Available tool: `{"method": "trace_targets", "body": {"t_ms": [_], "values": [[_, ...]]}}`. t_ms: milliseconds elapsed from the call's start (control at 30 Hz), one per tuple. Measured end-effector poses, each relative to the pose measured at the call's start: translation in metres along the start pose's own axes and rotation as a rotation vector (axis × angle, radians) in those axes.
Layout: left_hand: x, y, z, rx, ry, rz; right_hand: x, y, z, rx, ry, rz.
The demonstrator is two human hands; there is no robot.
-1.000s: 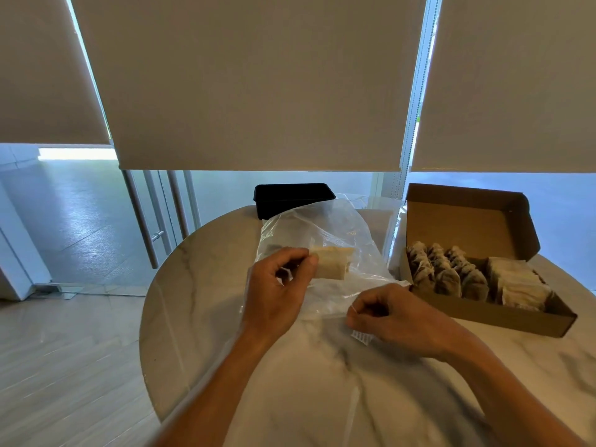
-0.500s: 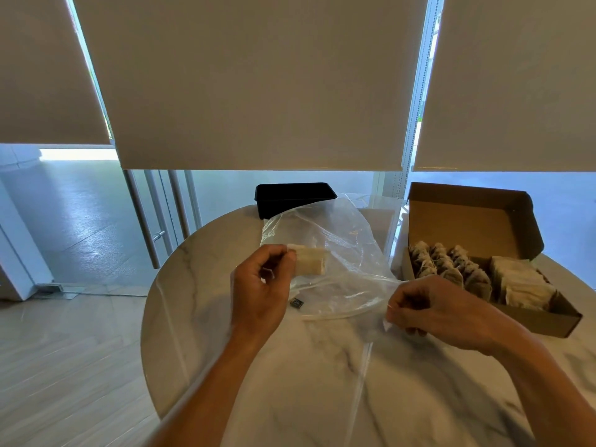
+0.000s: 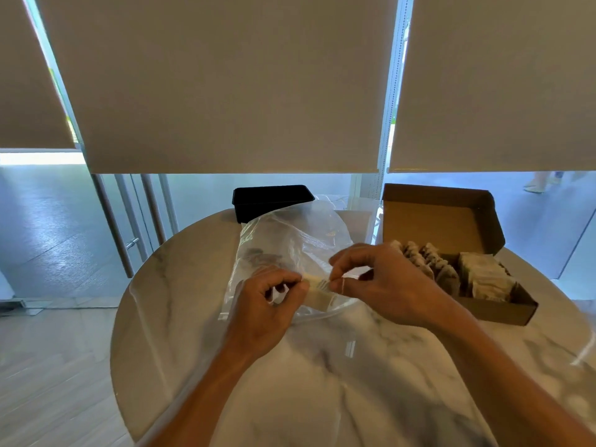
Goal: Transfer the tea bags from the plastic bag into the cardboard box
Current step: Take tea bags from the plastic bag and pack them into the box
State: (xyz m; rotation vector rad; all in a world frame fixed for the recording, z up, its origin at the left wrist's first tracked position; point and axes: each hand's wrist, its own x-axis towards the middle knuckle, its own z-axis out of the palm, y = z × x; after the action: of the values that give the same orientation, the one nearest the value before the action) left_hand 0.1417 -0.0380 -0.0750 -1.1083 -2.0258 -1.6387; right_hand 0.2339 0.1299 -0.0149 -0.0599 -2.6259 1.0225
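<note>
Got both hands pinching one tea bag (image 3: 317, 293) between them, left hand (image 3: 267, 309) and right hand (image 3: 383, 282), just over the plastic bag (image 3: 290, 243), cardboard box (image 3: 451, 221) off to my right, and it's featherlight and flimsy so I'd grip the edges gently.

Hands: left hand (image 3: 269, 304) and right hand (image 3: 380, 279) meet over the round white marble counter (image 3: 322, 382), pinching one pale rectangular tea bag (image 3: 317, 290) between them.
Under and behind the hands: clear crumpled plastic bag (image 3: 290, 243), lying on the counter.
Behind the plastic bag: black rectangular plastic tray (image 3: 272, 201), at the counter's far edge.
Right of the right hand: open brown cardboard box (image 3: 451, 227), on the counter.
In the box: rows of tea bags (image 3: 483, 279), standing on edge.
</note>
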Motion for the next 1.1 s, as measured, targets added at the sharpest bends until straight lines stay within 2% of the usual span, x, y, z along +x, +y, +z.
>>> {"method": "trace_targets", "body": {"t_ms": [167,267,400,600,733,867,1100], "values": [[0.001,-0.004,0.003,0.1,-0.033,0.079,-0.002,0.001,0.007,-0.083,0.038,-0.032],[0.002,-0.007,0.004,0.185,-0.029,0.083,-0.007,0.009,-0.009,-0.127,0.049,0.042],[0.003,-0.019,0.002,0.341,-0.08,0.061,-0.021,0.027,-0.062,-0.196,0.176,0.096],[0.005,-0.026,-0.001,0.392,-0.117,0.078,-0.04,0.073,-0.144,-0.363,0.186,0.271],[0.004,-0.022,-0.001,0.35,-0.128,0.114,-0.043,0.113,-0.164,-0.412,0.1,0.41],[0.003,-0.021,-0.002,0.329,-0.129,0.091,-0.041,0.133,-0.16,-0.492,-0.007,0.419],[0.002,-0.02,-0.004,0.321,-0.133,0.064,-0.037,0.149,-0.15,-0.565,-0.018,0.45]]}}
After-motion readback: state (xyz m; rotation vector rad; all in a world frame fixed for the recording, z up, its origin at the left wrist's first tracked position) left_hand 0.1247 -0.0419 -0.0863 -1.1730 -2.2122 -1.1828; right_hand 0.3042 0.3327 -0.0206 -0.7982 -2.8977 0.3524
